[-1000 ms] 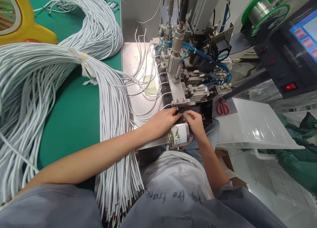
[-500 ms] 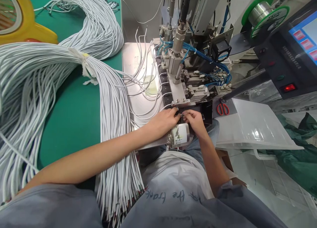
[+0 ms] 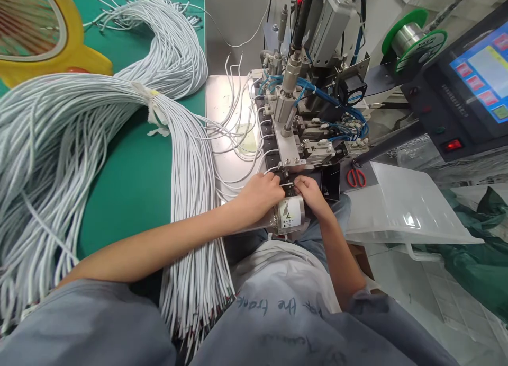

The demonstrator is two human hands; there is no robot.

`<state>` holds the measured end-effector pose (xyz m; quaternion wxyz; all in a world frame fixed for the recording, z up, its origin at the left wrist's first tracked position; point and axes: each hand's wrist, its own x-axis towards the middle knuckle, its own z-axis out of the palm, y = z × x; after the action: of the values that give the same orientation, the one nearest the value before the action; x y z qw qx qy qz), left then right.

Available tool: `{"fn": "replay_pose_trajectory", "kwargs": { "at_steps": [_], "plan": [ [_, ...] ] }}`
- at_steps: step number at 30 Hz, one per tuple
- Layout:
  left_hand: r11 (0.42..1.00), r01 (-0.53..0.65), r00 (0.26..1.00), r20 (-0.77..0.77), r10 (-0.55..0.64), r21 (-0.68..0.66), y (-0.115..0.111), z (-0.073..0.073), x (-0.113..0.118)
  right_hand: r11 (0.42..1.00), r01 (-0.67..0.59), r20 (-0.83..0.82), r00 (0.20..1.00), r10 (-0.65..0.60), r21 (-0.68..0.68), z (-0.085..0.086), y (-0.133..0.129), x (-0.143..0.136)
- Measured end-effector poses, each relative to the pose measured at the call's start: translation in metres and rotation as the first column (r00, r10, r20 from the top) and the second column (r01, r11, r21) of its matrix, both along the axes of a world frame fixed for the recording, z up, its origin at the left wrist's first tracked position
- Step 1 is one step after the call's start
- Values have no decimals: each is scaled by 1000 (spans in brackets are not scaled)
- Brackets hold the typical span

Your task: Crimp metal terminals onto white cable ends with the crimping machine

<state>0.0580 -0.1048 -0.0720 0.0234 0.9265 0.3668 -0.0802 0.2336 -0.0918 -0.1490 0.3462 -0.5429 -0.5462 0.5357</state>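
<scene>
Low at the front of the soldering machine, my two hands work close together. My left hand is closed around a white cable, whose short end sticks out to the right past the fingers. My right hand pinches at the tip of that end; whatever lies between thumb and finger is too small to name. Several other white cables lead from the bundle into the row of dark slots along the machine's left side. A motor with a white label sits just below my hands.
A second coil of cables lies on the green mat, near a yellow fan-like object. Red-handled scissors, a solder wire spool, a control panel and a translucent sheet stand to the right.
My left hand has shifted slightly left, away from my right hand, and a stretch of cable now shows between them. The whole view has turned a little.
</scene>
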Motion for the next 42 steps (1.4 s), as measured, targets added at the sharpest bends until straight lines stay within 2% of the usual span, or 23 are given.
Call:
{"fn": "replay_pose_trajectory", "kwargs": {
  "at_steps": [2, 4, 6, 8, 9, 10, 12, 13, 15, 16, 17, 19, 22, 24, 26, 29, 31, 33, 37, 39, 42],
  "plan": [
    [999, -46, 999, -20, 46, -15, -3, 5, -1, 997, 35, 102, 994, -43, 74, 1, 1, 3],
    [997, -72, 997, -2, 72, -23, -4, 7, -3, 968, 155, 186, 964, -192, 196, 8, -6, 5],
    [996, -87, 996, 17, 88, -18, -5, 7, -3, 893, 307, 166, 912, -374, 329, 21, -24, 0],
    [992, -125, 992, 20, 124, 9, -6, 5, -3, 833, 371, 91, 892, -442, 411, 36, -52, -13],
    [987, -156, 988, 18, 155, 30, -6, 4, -3, 838, 344, 81, 907, -414, 425, 42, -68, -23],
    [980, -191, 982, 13, 191, 48, -6, 2, -3, 873, 246, 102, 944, -315, 421, 47, -84, -33],
    [965, -253, 967, -5, 254, 64, -7, 0, -3, 939, -45, 188, 982, -21, 340, 48, -111, -56],
    [962, -267, 963, -16, 269, 58, -7, -1, -3, 945, -193, 218, 966, 137, 264, 45, -120, -67],
    [961, -273, 961, -32, 274, 39, -7, -1, -4, 905, -413, 195, 900, 389, 98, 30, -132, -87],
    [962, -270, 962, -34, 271, 33, -7, -2, -4, 875, -482, 143, 869, 474, 30, 21, -134, -95],
    [964, -265, 964, -32, 266, 31, -7, -2, -4, 853, -522, 79, 849, 522, -18, 13, -136, -101],
    [966, -254, 967, -20, 255, 38, -8, -1, -4, 845, -530, -20, 848, 530, -69, 0, -136, -108],
    [968, -246, 969, 19, 246, 52, -11, 2, -1, 903, -419, 14, 906, 422, -92, -1, -136, -103],
    [979, -201, 975, 99, 197, 34, -14, 5, 2, 929, -357, 57, 930, 363, -91, 10, -135, -91],
    [996, -90, 967, 235, 94, -25, -18, 8, 5, 948, -311, 87, 945, 317, -74, 26, -131, -73],
    [985, 92, 886, 464, -13, -148, -22, 8, 7, 968, -250, 181, 952, 247, -7, 48, -116, -40],
    [966, 142, 824, 567, 6, -216, -21, 4, 6, 986, -163, 211, 966, 151, 39, 57, -102, -19],
    [956, 143, 780, 624, 52, -258, -18, -2, 5, 997, -23, 160, 987, 12, 68, 60, -88, -6],
    [949, 151, 708, 700, 91, -276, -6, -12, 2, 958, 269, -89, 961, -261, 102, 54, -68, -3],
    [944, 154, 653, 747, 125, -292, 0, -15, 1, 926, 348, -192, 928, -319, 148, 49, -63, -9],
    [929, 168, 586, 791, 174, -329, 4, -15, 1, 887, 390, -261, 909, -326, 249, 46, -59, -16]
  ]
}}
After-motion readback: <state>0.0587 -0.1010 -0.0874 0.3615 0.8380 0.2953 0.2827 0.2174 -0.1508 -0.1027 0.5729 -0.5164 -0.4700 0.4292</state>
